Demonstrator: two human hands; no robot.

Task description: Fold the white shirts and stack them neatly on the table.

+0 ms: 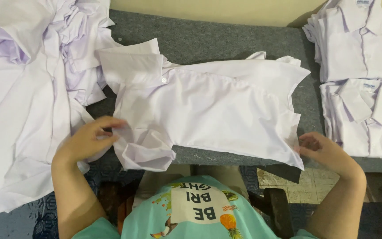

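Both forearms reach forward, spread wide apart. The left hand (87,139) has fingers curled, pinching at the fingertips. The right hand (326,152) likewise pinches.

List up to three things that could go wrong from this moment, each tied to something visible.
1. The white shirt overhangs the grey table edge by the left hand and right hand, so it may slide off.
2. The loose shirt pile touches its collar side and could snag.
3. The folded stacks sit close and might be knocked.

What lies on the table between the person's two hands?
In the head view, a white short-sleeved shirt spans the grey felt table between the left hand at its sleeve and the right hand at its hem.
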